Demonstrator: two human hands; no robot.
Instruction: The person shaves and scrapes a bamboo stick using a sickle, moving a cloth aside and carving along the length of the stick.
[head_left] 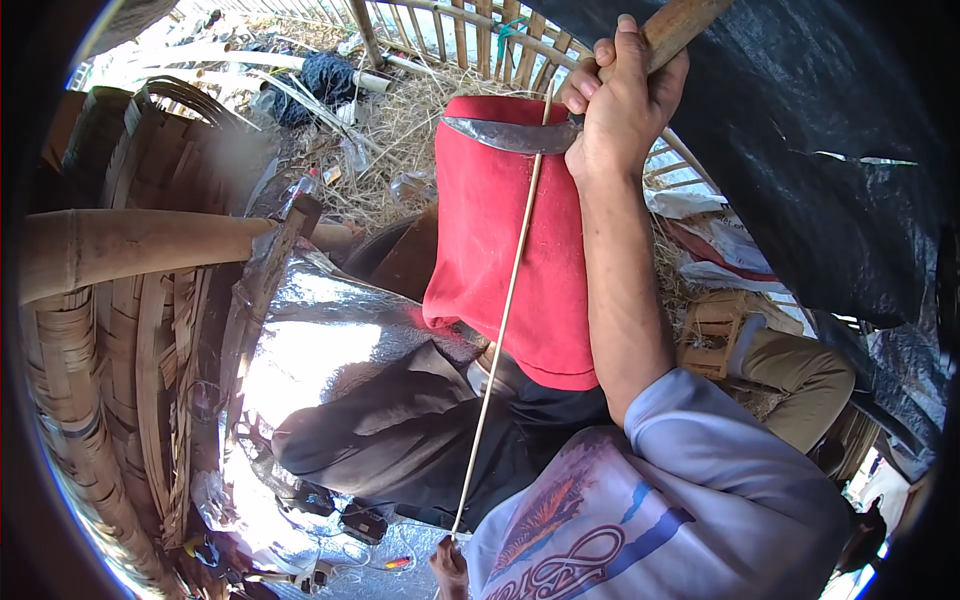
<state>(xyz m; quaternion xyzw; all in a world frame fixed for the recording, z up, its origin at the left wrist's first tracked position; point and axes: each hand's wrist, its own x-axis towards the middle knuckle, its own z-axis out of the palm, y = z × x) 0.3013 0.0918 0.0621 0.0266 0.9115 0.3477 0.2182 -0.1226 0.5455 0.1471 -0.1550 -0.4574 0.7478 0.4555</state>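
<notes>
Thin stick (508, 300): ran lengthwise over the red cloth (510, 220), passing beneath the blade of the knife (490, 134) down to the left grip (450, 568).
Right grip (625, 120): was wrapped around the wooden handle (690, 30).
Left grip: appeared to pinch the stick near the lower edge, its fingers partly hidden.
Blade hazard: too shallow an angle could have let the edge skate off, scoring the cloth or the nearby dark-trousered leg (390, 420).
Stick hazard: so slender a piece might have snapped under too deep a bite or an uneven pull.
Upper right: a black sheet (830, 150) hung near the handle and could have caught an outward swing.
Left side: a bamboo pole (150, 250) and woven strips (150, 370) limited elbow room.
Right side: a leg in tan trousers (800, 380) lay near a small wooden frame (710, 335).
</notes>
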